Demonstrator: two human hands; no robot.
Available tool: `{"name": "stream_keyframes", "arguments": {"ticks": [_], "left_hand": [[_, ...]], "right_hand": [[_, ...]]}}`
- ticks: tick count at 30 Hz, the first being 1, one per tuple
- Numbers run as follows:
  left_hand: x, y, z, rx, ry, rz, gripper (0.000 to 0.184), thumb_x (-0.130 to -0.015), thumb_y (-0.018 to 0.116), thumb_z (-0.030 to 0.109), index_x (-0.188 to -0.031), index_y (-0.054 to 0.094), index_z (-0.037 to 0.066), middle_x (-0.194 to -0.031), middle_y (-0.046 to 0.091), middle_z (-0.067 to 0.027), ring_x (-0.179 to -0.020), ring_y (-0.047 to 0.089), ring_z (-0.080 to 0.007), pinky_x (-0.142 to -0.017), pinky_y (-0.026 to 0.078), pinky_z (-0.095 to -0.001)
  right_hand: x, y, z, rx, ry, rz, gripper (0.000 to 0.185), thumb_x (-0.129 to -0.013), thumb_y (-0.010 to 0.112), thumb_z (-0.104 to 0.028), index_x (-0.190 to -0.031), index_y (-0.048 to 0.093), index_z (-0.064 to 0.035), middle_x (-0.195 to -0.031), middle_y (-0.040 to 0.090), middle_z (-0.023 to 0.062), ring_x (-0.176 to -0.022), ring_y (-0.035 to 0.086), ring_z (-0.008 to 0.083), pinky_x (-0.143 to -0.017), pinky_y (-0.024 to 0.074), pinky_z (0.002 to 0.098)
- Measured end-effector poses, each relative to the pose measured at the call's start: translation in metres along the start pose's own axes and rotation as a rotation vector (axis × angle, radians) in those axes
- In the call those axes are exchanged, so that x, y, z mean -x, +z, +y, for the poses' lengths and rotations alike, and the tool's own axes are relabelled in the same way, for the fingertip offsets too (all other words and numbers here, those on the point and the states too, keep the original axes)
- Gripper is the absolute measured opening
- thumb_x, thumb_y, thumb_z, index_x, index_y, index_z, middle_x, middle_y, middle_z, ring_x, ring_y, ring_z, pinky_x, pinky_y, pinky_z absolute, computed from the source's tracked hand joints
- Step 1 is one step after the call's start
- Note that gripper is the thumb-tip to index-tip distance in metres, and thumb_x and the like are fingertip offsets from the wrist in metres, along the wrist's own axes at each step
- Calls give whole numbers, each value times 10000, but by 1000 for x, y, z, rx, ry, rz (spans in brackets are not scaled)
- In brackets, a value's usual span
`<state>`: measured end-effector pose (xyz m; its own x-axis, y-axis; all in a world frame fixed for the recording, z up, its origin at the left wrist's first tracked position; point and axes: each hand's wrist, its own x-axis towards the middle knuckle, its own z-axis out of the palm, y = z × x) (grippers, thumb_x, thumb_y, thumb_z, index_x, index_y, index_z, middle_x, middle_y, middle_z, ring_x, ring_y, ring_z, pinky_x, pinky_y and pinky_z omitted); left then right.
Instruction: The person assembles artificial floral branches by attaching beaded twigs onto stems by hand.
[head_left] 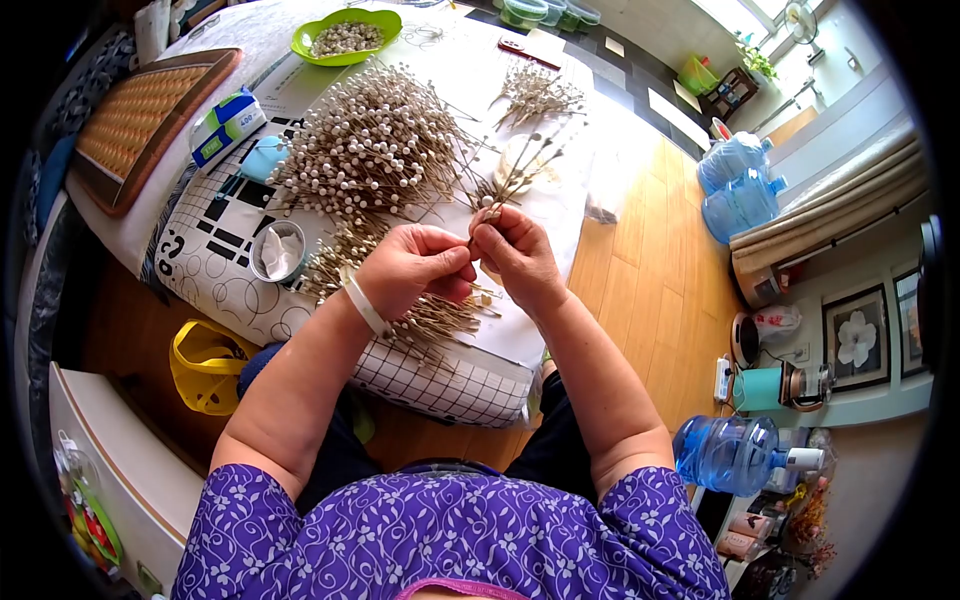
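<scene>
Pinching a small bunch of dried stems (pixel 519 174) right at its base, the right hand (pixel 515 255) has thumb and fingers closed on it just above the desk (pixel 220 285). The bunch's long axis runs up and away from the wearer, leaning a bit to the right, with the tips fanned out at the far end and the gathered end down in the fingers.

Left hand (pixel 418 267) is right beside it, thumb pressed to a curled forefinger, fingertips almost meeting the right ones. Can't tell if there's a stem end or some thread in that pinch, too small and the fingers cover it.

So the bit that matters imo: right hand is the nearer one, it's actually on the bunch, and the left sits just below and to the left of the gathered end, with the fanned tips well out of its way.

As for the rest, a big heap of stems with white round heads (pixel 370 140) lies beyond the left hand, a shorter bundle (pixel 445 318) is under the left wrist, and a loose smaller cluster (pixel 540 95) lies past the held tips. Green bowl (pixel 350 59) sits at the far edge.
</scene>
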<state>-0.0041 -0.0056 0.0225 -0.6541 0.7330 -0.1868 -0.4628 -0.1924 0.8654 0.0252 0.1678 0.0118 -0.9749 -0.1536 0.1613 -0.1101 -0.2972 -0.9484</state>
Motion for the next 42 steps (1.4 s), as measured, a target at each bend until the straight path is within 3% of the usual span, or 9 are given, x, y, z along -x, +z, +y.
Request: {"name": "stream_keyframes", "arguments": {"ticks": [6, 13, 19, 28, 34, 36, 38, 41, 42], "left_hand": [[0, -8, 10, -43, -93, -36, 191, -843, 559, 151, -941, 594, -9, -809, 634, -99, -718, 631, -174, -645, 526, -276], [-3, -9, 2, -59, -41, -10, 171, -847, 557, 157, -892, 601, -2, -701, 596, -45, -617, 586, -121, -587, 512, -239], [-1, -4, 1, -32, -20, 49, 149, -843, 561, 144, -869, 600, 2, -681, 587, -38, -574, 571, -107, -543, 494, -214], [-8, -5, -8, -59, 65, 86, 136, -836, 573, 142, -846, 612, 12, -673, 592, -42, -552, 559, -95, -527, 482, -207], [-6, -7, -6, -10, 99, 102, 141, -834, 575, 143, -849, 609, 8, -695, 604, -53, -569, 577, -114, -562, 501, -239], [-4, -8, -6, -10, 106, 110, 145, -835, 573, 146, -857, 609, 7, -721, 613, -59, -605, 591, -121, -583, 506, -243], [-3, -8, -5, -9, 117, 114, 150, -837, 571, 149, -865, 609, 7, -746, 622, -66, -641, 605, -128, -605, 511, -247], [-2, -12, -6, -111, 150, 56, 168, -837, 572, 155, -907, 613, 8, -851, 637, -72, -778, 620, -141, -665, 513, -253], [0, -12, -6, -110, 155, 55, 168, -837, 572, 155, -907, 613, 8, -851, 637, -72, -778, 620, -141, -665, 513, -253]], "right_hand": [[-3, -4, 6, 128, -30, -18, 46, -839, 547, -73, -839, 537, -28, -719, 559, -3, -650, 498, 59, -587, 398, 193], [-3, 4, 2, 78, -7, 5, 53, -837, 548, -75, -832, 541, -23, -718, 564, -2, -660, 503, 59, -597, 403, 197], [1, 3, 0, 18, 104, 64, 47, -838, 549, -65, -819, 558, -24, -727, 555, 4, -601, 459, 29, -479, 345, 160], [-1, 5, 9, 142, -16, 105, 56, -843, 542, -64, -844, 568, -14, -747, 568, -6, -663, 487, 33, -575, 396, 174], [3, -4, -2, 102, 77, 54, 271, -891, 491, -276, -956, 552, -20, -789, 568, 9, -636, 471, 38, -561, 390, 169], [8, -9, -15, -327, 225, 3, 362, -898, 449, -338, -1044, 502, -11, -831, 565, 46, -623, 506, 78, -576, 423, 192], [17, -10, -22, -336, 203, -51, 453, -903, 415, -364, -1175, 403, -2, -980, 543, 103, -750, 547, 131, -662, 458, 247], [24, -7, -28, -285, 160, -31, 506, -831, 482, -103, -1275, 271, 19, -1182, 434, 198, -1021, 504, 250, -903, 407, 335], [25, -7, -28, -280, 160, -34, 506, -831, 482, -103, -1275, 271, 19, -1182, 434, 198, -1021, 504, 250, -903, 407, 335]]}}
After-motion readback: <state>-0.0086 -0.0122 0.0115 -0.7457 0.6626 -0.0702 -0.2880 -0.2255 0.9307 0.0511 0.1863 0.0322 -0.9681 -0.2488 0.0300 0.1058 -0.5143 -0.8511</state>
